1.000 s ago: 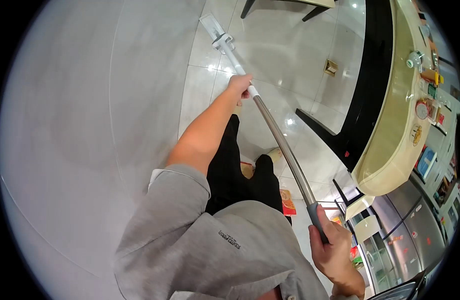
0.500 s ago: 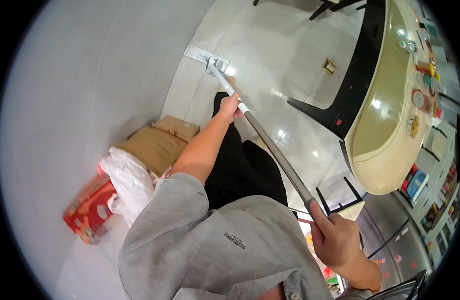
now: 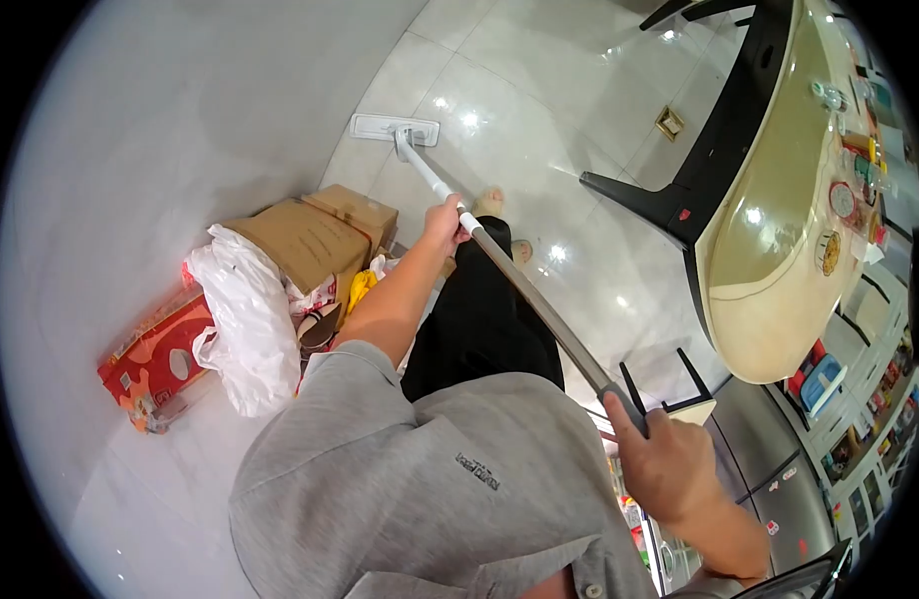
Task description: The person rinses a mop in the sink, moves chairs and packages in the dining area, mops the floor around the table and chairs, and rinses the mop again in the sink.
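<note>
A flat mop (image 3: 531, 296) runs diagonally across the view, its long pole grey-brown metal with a white lower part. Its pale rectangular head (image 3: 371, 126) lies flat on the tiled floor near the wall. My left hand (image 3: 448, 222) is wrapped around the pole at the white section, well down from the handle. At the upper end, my right hand (image 3: 669, 461) grips the dark grey handle, with the thumb laid along it. The underside of the mop head is hidden.
Cardboard boxes (image 3: 298, 243), a white plastic bag (image 3: 242, 317) and a red box (image 3: 158, 361) stand along the wall (image 3: 180, 130) on the left. A glossy table (image 3: 779, 290) with black legs is on the right, near a chair (image 3: 691, 407) and a fridge (image 3: 754, 439).
The mop head has shifted left relative to the floor tiles and turned to lie more level in view. My feet now show beside the pole. Both hands keep their grip.
</note>
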Demonstrator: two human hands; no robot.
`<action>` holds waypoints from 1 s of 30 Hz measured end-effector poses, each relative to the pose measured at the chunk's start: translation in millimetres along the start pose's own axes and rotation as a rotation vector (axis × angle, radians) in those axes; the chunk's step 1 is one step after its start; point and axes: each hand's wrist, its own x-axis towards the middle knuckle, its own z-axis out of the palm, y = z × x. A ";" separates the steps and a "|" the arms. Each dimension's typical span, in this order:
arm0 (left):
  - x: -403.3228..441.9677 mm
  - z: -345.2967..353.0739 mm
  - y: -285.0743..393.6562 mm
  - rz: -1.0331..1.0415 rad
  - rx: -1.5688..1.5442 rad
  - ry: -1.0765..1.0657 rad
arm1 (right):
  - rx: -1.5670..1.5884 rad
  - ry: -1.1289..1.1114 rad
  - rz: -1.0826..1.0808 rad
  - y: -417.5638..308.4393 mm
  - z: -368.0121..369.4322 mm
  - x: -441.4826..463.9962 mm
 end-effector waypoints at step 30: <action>57.6 -31.6 48.0 -0.008 -0.303 0.305 | 0.558 -0.039 0.110 3.4 -3.6 110.4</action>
